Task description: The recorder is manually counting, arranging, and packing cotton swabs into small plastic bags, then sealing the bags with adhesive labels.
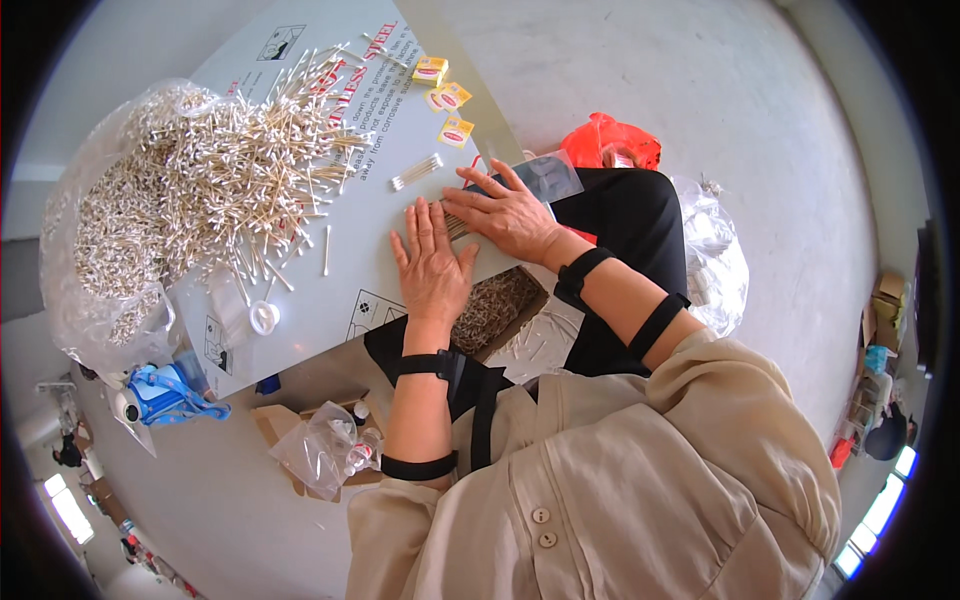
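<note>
My left hand [432, 262] lies flat, fingers together, on the grey board [370, 270]. Beside it, my right hand [505, 212] presses down with spread fingers on a small bundle of cotton swabs [455, 226] that shows between the two hands. A big loose heap of cotton swabs [250, 170] covers the board's left half, spilling from a clear plastic bag [90, 250]. A small aligned group of swabs [417, 171] lies just ahead of my hands. Several yellow-and-red paper labels [447, 98] sit at the far edge.
An open box of swabs [497, 308] sits below the board's near edge by my knee. A white round lid [264, 318] lies on the board. A blue-and-white object [165, 393], a crumpled clear bag [325, 445], a red bag [610, 140] and clear bags [715, 260] are on the floor.
</note>
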A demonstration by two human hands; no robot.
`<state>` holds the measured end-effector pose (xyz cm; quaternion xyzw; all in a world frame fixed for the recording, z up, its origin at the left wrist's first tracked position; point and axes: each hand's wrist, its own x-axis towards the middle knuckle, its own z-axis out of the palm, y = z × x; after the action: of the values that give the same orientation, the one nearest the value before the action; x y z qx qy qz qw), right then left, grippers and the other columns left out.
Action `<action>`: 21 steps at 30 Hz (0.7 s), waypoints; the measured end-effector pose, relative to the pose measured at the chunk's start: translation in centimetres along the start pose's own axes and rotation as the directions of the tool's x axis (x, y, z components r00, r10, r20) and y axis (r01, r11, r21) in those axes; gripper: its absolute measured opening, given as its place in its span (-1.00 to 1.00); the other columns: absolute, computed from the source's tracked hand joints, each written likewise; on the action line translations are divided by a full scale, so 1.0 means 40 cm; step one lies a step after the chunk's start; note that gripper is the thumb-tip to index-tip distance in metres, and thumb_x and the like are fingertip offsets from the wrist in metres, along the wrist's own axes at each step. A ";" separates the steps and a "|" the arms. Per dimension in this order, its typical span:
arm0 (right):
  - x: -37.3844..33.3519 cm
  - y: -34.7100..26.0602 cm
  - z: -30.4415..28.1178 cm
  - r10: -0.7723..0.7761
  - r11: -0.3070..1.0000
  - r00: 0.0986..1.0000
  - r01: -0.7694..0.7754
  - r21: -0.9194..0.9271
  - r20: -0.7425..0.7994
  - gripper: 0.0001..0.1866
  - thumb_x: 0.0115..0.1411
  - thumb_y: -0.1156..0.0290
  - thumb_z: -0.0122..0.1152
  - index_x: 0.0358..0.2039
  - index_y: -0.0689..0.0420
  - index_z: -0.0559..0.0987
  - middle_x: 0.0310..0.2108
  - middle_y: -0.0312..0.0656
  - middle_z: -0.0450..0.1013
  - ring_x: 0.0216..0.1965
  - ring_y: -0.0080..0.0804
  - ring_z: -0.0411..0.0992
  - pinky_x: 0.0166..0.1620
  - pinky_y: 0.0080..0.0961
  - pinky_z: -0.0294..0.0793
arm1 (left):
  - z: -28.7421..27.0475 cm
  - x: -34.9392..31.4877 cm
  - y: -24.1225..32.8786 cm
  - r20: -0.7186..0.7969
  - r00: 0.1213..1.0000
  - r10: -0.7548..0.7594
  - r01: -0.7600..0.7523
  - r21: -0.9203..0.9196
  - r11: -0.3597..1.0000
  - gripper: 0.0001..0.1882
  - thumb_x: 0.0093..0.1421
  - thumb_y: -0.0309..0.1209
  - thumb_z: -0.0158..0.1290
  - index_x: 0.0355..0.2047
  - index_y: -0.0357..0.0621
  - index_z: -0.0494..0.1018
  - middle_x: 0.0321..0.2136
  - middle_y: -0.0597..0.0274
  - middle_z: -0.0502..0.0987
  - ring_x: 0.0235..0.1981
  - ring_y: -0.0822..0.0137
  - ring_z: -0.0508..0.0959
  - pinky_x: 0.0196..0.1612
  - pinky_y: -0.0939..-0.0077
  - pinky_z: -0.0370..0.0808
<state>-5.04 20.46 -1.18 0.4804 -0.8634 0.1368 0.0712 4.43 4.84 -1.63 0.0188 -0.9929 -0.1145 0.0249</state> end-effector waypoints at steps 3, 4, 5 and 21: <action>0.003 0.012 -0.003 -0.030 1.000 0.999 0.030 -0.008 -0.025 -0.51 0.14 0.28 0.09 0.14 -0.08 0.45 0.24 -0.41 0.29 0.35 -0.30 0.07 0.36 -0.01 -0.09 | 0.008 0.004 0.011 -0.025 1.000 -0.011 0.011 -0.031 0.999 -0.20 0.28 0.04 -0.12 0.34 -0.26 0.01 0.38 0.01 -0.06 0.42 0.09 -0.12 0.39 0.01 -0.22; -0.001 0.015 -0.005 -0.026 1.000 0.999 0.026 0.009 -0.028 -0.51 0.14 0.29 0.10 0.13 -0.08 0.45 0.23 -0.42 0.29 0.35 -0.30 0.08 0.36 -0.01 -0.10 | 0.008 0.004 0.017 -0.025 1.000 -0.007 0.007 -0.033 0.999 -0.20 0.28 0.04 -0.12 0.34 -0.26 0.01 0.38 0.01 -0.06 0.42 0.09 -0.12 0.39 0.01 -0.22; -0.005 0.017 -0.007 -0.022 0.999 0.999 0.023 0.026 -0.030 -0.51 0.13 0.29 0.10 0.12 -0.08 0.46 0.22 -0.42 0.30 0.34 -0.31 0.09 0.36 -0.01 -0.10 | 0.008 0.005 0.023 -0.015 1.000 -0.006 0.005 -0.035 0.999 -0.19 0.27 0.04 -0.11 0.34 -0.27 0.00 0.38 -0.01 -0.06 0.42 0.08 -0.12 0.39 0.01 -0.22; -0.060 0.081 -0.042 0.445 0.866 0.890 -0.401 0.297 -0.096 -0.91 0.02 0.44 0.17 -0.44 0.14 0.57 -0.41 -0.10 0.51 -0.39 -0.03 0.52 -0.30 -0.26 0.54 | 0.029 0.013 0.092 -0.050 0.998 0.027 -0.030 -0.052 0.998 -0.15 0.27 0.04 -0.10 0.34 -0.30 -0.06 0.38 -0.10 -0.09 0.41 0.00 -0.09 0.39 0.01 -0.20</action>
<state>-6.54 24.53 -0.73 0.2711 -0.9124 0.3036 0.0431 3.73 8.66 -1.89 0.0070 -0.9888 -0.1400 0.0516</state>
